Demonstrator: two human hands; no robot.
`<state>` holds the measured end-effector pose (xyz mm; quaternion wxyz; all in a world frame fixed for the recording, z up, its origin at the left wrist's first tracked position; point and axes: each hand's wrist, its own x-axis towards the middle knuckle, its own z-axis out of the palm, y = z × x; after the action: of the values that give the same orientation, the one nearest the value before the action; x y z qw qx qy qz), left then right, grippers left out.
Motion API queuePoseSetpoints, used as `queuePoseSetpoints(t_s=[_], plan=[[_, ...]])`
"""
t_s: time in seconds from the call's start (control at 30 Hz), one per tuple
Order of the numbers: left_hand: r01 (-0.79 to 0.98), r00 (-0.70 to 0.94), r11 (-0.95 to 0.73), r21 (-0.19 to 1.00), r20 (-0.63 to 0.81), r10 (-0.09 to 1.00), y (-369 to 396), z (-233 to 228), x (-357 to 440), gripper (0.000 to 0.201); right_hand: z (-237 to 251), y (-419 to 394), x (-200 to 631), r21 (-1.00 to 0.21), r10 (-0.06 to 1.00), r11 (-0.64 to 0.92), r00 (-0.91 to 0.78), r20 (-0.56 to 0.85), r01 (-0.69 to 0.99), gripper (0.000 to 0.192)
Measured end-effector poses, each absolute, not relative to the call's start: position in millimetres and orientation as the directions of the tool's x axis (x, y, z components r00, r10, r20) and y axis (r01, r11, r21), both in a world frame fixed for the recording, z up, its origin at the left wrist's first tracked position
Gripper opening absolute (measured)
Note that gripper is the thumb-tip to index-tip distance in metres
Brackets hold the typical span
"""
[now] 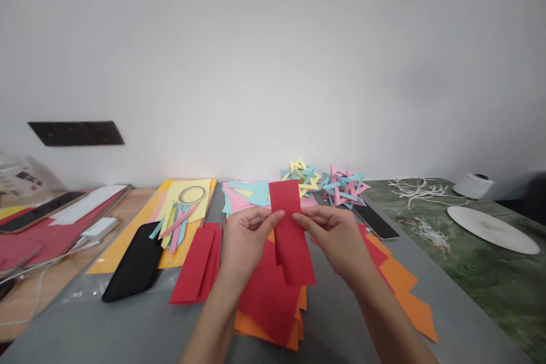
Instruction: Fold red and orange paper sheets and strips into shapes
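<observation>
A folded strip of red paper (294, 250) is held up over the table between both hands. My left hand (246, 239) pinches its left edge with thumb and fingers. On the opposite edge my right hand (336, 233) grips it the same way. Under the strip lies a stack of red and orange paper (273, 301). Several folded red papers (198, 267) sit left of my left hand. Beyond my right hand, orange and red sheets (401, 278) are fanned out, partly hidden by my forearm.
Paper stars (343, 186) stand against the wall, near a dark phone (375, 220). At left are a black phone case (134, 264), tape roll (191, 195), paper strips (181, 227) and a white charger (100, 228). White string (420, 190) and a white disc (492, 230) lie right.
</observation>
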<state>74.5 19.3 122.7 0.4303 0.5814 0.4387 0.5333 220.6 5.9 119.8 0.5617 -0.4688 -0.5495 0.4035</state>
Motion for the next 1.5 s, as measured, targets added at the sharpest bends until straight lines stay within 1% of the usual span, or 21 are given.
queuePoseSetpoints(t_s=[0.2, 0.33, 0.43, 0.5, 0.57, 0.7, 0.8, 1.07, 1.17, 1.23, 1.3, 1.37, 1.43, 1.5], plan=[[0.081, 0.031, -0.24, 0.967, 0.238, 0.971, 20.2, 121.2, 75.6, 0.02, 122.3, 2.7, 222.8, -0.957, 0.961, 0.268, 0.032, 0.273, 0.112, 0.019], [0.034, 0.092, -0.172, 0.984, 0.168, 0.981, 20.2, 121.0, 76.9, 0.021, 122.0, 1.8, 223.2, -0.933, 0.944, 0.318, 0.032, 0.328, 0.17, 0.022], [0.044, 0.142, -0.111, 0.993, 0.104, 0.984, 20.3, 122.2, 77.5, 0.022, 121.3, 2.6, 223.1, -0.914, 0.929, 0.344, 0.067, 0.365, 0.215, 0.022], [0.057, 0.146, -0.095, 0.994, 0.085, 0.986, 20.6, 122.9, 77.5, 0.024, 120.6, 3.9, 222.9, -0.92, 0.933, 0.331, 0.07, 0.352, 0.21, 0.023], [0.056, 0.14, -0.102, 0.993, 0.093, 0.986, 21.1, 122.8, 77.1, 0.025, 119.7, 5.7, 222.7, -0.938, 0.945, 0.304, 0.074, 0.32, 0.169, 0.024], [0.056, 0.091, -0.148, 0.987, 0.142, 0.986, 22.0, 121.5, 75.4, 0.024, 118.4, 8.5, 222.6, -0.973, 0.971, 0.219, 0.082, 0.225, 0.075, 0.025], [0.092, 0.047, -0.186, 0.978, 0.182, 0.982, 22.4, 121.2, 74.4, 0.024, 118.3, 8.5, 222.4, -0.98, 0.981, 0.18, 0.06, 0.185, 0.083, 0.025], [0.123, 0.009, -0.223, 0.967, 0.224, 0.975, 17.8, 124.1, 78.7, 0.023, 121.6, 3.5, 221.1, -0.964, 0.971, 0.223, 0.053, 0.233, 0.146, 0.019], [0.108, -0.014, -0.197, 0.974, 0.2, 0.98, 16.4, 125.4, 80.8, 0.023, 122.2, 1.9, 221.9, -0.948, 0.963, 0.254, 0.04, 0.266, 0.189, 0.022], [0.092, 0.026, -0.157, 0.983, 0.155, 0.988, 16.3, 126.0, 81.5, 0.023, 122.5, 0.9, 222.2, -0.928, 0.952, 0.276, 0.06, 0.299, 0.25, 0.023], [0.086, 0.099, -0.107, 0.991, 0.098, 0.99, 16.7, 126.1, 81.6, 0.023, 122.6, 0.2, 222.2, -0.901, 0.935, 0.29, 0.103, 0.339, 0.323, 0.024], [0.09, 0.145, -0.077, 0.993, 0.063, 0.987, 17.3, 125.9, 81.4, 0.023, 122.6, 0.2, 221.9, -0.886, 0.924, 0.291, 0.135, 0.358, 0.362, 0.024], [0.097, 0.136, -0.078, 0.992, 0.065, 0.989, 17.9, 125.4, 81.0, 0.023, 122.2, 1.1, 221.7, -0.895, 0.923, 0.284, 0.155, 0.352, 0.344, 0.023], [0.089, 0.119, -0.084, 0.992, 0.073, 0.99, 18.3, 124.9, 80.3, 0.023, 121.8, 2.7, 221.7, -0.921, 0.929, 0.277, 0.17, 0.33, 0.273, 0.022]])
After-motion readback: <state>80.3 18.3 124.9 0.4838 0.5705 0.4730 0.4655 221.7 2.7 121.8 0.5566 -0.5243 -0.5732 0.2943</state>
